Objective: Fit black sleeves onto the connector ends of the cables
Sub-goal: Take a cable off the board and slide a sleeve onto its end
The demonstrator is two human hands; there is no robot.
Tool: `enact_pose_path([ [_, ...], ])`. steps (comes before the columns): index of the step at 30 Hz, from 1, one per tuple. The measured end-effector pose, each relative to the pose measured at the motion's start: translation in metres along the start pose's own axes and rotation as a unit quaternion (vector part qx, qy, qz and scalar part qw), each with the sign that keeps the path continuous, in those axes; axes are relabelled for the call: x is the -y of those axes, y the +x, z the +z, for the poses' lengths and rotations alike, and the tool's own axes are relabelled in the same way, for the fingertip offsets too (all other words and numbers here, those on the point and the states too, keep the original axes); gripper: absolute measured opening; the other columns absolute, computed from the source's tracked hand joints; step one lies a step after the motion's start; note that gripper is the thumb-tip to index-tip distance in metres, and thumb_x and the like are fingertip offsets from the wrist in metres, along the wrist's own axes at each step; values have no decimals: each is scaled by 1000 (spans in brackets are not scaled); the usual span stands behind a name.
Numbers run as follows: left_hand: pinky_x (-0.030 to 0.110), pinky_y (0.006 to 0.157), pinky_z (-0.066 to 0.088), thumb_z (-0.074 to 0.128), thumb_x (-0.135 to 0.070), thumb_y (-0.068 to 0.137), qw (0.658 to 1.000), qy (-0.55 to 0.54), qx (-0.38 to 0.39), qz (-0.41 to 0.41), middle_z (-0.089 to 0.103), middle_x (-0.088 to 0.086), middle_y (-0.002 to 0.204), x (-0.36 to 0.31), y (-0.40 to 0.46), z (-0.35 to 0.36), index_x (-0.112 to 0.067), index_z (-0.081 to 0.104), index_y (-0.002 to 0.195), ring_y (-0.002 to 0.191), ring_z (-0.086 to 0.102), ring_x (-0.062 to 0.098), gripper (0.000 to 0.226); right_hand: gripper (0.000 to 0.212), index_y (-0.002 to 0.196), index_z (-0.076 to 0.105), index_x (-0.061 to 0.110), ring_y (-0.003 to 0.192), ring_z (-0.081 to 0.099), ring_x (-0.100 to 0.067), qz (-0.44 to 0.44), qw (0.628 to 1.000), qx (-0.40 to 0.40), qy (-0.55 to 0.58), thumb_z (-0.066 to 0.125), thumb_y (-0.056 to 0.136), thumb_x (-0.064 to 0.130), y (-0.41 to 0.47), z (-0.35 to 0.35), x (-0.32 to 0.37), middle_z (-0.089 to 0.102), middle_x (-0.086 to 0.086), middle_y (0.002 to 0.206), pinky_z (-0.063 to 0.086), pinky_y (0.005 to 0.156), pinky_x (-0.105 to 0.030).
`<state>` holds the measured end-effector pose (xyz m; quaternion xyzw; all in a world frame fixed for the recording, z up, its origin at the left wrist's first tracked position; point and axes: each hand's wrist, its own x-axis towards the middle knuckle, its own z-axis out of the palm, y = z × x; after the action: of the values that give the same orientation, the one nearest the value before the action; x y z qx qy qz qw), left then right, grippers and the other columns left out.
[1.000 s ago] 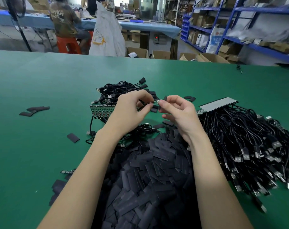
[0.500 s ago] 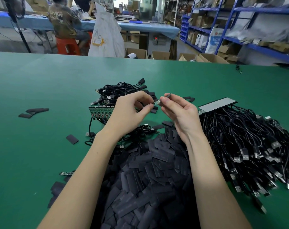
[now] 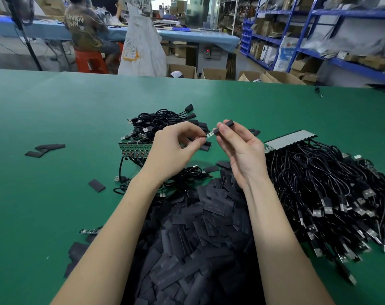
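Two hands up: my right hand (image 3: 242, 148) pinches matte black sleeve (image 3: 225, 127); left hand (image 3: 174, 148) pinches bare connector end (image 3: 209, 135).

On the table (image 3: 55, 111), the sleeve pile (image 3: 193, 238) lies nearest, cable heap (image 3: 330, 194) to its right, sleeved cables (image 3: 163, 122) behind.

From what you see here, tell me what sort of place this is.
Most likely a small electronics assembly workshop: a green worktable heaped with USB cables and black sleeves, blue storage shelving with cartons behind.
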<state>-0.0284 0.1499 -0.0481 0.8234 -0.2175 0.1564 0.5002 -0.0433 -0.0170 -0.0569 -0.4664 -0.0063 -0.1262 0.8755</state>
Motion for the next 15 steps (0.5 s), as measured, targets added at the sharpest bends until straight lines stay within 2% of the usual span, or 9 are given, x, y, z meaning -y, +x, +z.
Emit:
enact_pose_path([
  [6, 27, 72, 55, 76, -16, 90, 999, -48, 1, -24, 73, -7, 82, 2, 1, 4, -18, 75, 94, 68, 65, 10, 5, 16, 94, 76, 8, 89, 74, -15, -4, 1000, -4, 4, 78, 78, 4, 0, 1, 1, 77, -7, 92, 57, 78, -20],
  [11, 28, 73, 56, 75, -16, 91, 998, -57, 20, -18, 75, -8, 84, 2, 0, -2, -17, 77, 97, 70, 68, 5, 7, 13, 84, 81, 13, 92, 73, -13, 58, 998, 34, 17, 79, 71, 10, -1, -3, 6, 77, -8, 95, 57, 79, -19],
  [15, 28, 72, 57, 75, -16, 91, 997, -68, 27, -20, 76, -8, 83, 0, -1, -2, -17, 78, 96, 71, 68, 5, 6, 19, 88, 78, 11, 91, 73, -13, 69, 997, 41, 6, 79, 70, 10, -1, -5, 7, 77, -8, 96, 57, 79, -19],
])
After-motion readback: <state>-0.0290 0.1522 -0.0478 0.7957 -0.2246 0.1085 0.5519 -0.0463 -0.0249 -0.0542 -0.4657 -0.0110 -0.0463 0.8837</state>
